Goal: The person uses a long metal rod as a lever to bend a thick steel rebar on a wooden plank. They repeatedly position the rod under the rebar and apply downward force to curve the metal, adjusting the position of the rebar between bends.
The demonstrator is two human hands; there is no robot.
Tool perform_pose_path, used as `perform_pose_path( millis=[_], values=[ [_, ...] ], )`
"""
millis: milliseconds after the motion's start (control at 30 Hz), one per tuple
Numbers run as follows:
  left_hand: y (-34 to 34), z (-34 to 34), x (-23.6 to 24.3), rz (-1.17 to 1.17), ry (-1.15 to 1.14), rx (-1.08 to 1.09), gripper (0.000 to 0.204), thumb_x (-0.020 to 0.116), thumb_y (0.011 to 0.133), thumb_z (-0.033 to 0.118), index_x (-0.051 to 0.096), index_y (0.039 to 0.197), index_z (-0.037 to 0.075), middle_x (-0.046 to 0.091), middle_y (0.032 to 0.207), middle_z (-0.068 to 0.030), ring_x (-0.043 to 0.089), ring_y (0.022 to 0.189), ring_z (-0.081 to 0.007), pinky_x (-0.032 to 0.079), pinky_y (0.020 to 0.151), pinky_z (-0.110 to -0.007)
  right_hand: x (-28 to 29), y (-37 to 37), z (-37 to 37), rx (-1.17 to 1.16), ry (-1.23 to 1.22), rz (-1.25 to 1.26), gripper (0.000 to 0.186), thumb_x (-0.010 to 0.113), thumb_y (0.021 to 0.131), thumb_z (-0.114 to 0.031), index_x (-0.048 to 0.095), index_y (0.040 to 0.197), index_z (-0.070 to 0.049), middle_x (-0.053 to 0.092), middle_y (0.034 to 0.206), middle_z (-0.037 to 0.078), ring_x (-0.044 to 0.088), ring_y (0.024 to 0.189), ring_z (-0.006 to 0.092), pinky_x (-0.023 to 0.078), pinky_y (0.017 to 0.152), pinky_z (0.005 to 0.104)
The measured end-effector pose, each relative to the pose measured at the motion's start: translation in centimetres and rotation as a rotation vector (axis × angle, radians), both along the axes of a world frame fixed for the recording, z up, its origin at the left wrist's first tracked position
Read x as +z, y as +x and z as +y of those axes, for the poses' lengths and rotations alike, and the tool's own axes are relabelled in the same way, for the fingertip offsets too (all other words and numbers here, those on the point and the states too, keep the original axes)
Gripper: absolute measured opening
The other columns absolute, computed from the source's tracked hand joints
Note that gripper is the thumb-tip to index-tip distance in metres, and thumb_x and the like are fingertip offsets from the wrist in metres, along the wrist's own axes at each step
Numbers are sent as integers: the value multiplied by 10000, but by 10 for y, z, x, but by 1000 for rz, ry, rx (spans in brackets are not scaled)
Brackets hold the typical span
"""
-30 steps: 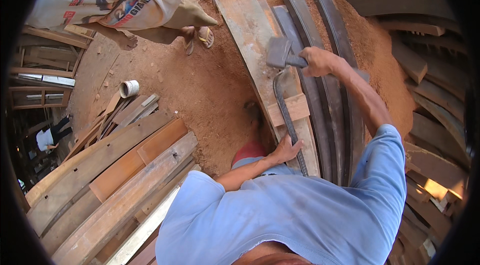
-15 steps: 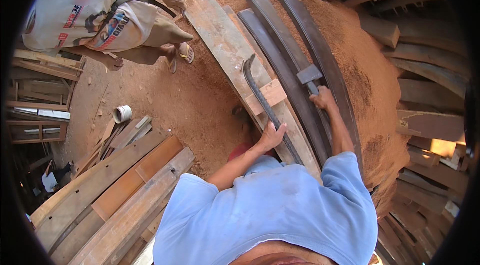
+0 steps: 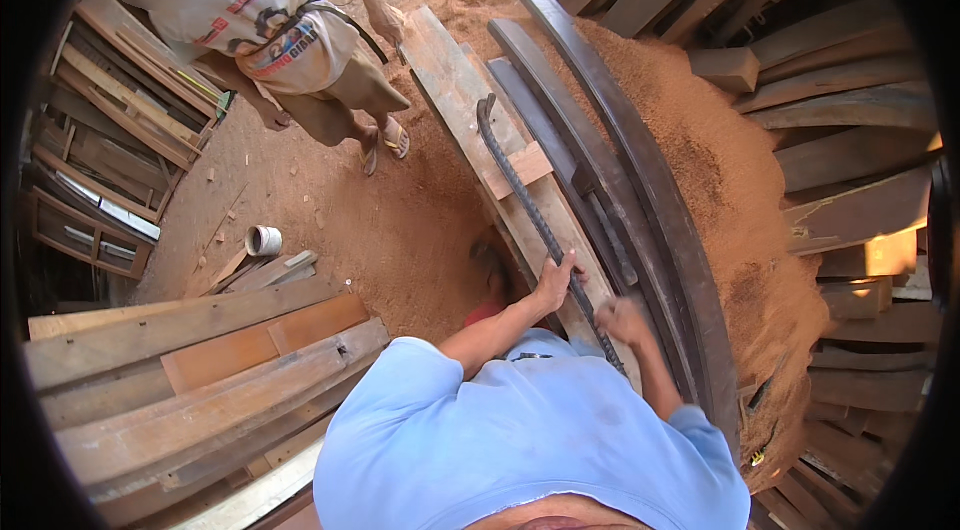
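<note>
My left hand [image 3: 558, 278] is closed around a long, bent, ribbed metal pry bar [image 3: 526, 198], which lies angled over a pale worn plank [image 3: 445, 60] and a short wooden block [image 3: 530, 162] across it. My right hand [image 3: 622, 320] is blurred beside the bar's lower part; I cannot make out its grip. The hammer [image 3: 605, 225] rests among dark curved beams [image 3: 650, 180] to the right of the plank, its handle toward me.
Another person [image 3: 280, 50] stands at the upper left, a hand at the plank's far end. Loose boards [image 3: 200, 360] fill the lower left, near a white bucket [image 3: 263, 240]. Sawdust [image 3: 740, 260] is heaped beside the beams; stacked timber [image 3: 840, 150] lines the right, more wood [image 3: 110, 110] the far left.
My right hand has let go of the hammer and moved down and left toward the bar. My left hand still grips the bar, now lower in the view. The view has shifted.
</note>
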State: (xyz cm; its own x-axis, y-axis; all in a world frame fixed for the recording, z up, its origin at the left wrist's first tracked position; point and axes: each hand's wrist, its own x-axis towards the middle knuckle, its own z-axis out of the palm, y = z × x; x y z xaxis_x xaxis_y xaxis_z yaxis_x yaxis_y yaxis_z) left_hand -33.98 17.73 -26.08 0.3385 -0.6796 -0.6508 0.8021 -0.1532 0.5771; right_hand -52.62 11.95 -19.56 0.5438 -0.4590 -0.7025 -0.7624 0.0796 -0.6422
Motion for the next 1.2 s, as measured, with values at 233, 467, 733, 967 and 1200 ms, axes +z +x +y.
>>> perform_pose_path(
  millis=[233, 467, 733, 967, 1200],
  values=[
    [-15, -16, 4, 70, 238, 205, 371, 627, 1016, 360, 453, 931, 43, 412, 649, -48, 468, 475, -201, 457, 436, -414, -35, -139, 157, -620, 254, -216, 460, 613, 978, -449, 740, 1078, -18, 679, 882, 56, 606, 785, 139, 501, 741, 318],
    [-51, 2, 45, 73, 142, 194, 337, 620, 987, 292, 458, 786, 77, 403, 626, -55, 448, 464, -216, 458, 466, -445, -63, -193, 196, -1757, 830, -783, 602, 505, 1006, -613, 587, 1175, -41, 615, 1090, 99, 552, 893, 228, 483, 822, 401],
    [-52, 1, 90, 325, 58, 140, 136, 594, 929, 140, 481, 868, 95, 422, 624, -42, 473, 539, -205, 487, 546, -470, 7, -198, 155, -2084, 311, -1167, 303, 652, 999, -387, 607, 1099, -106, 648, 1106, 66, 602, 1045, 215, 516, 937, 435],
    [-36, -44, 176, 626, -149, 148, 113, 585, 881, -6, 529, 832, 80, 425, 578, 24, 475, 534, -150, 500, 640, -388, 215, -188, 64, -979, -634, -1343, 276, 552, 1064, -355, 596, 1115, -88, 603, 1170, 103, 597, 1091, 226, 448, 1058, 448],
    [20, -70, 246, 919, -449, 171, 266, 559, 890, -62, 470, 707, 108, 457, 583, 22, 493, 552, -117, 500, 649, -307, 348, -63, 7, -585, -514, -1868, 310, 609, 1024, -432, 538, 946, -139, 421, 758, -45, 432, 722, 112, 422, 818, 325]
  ],
)
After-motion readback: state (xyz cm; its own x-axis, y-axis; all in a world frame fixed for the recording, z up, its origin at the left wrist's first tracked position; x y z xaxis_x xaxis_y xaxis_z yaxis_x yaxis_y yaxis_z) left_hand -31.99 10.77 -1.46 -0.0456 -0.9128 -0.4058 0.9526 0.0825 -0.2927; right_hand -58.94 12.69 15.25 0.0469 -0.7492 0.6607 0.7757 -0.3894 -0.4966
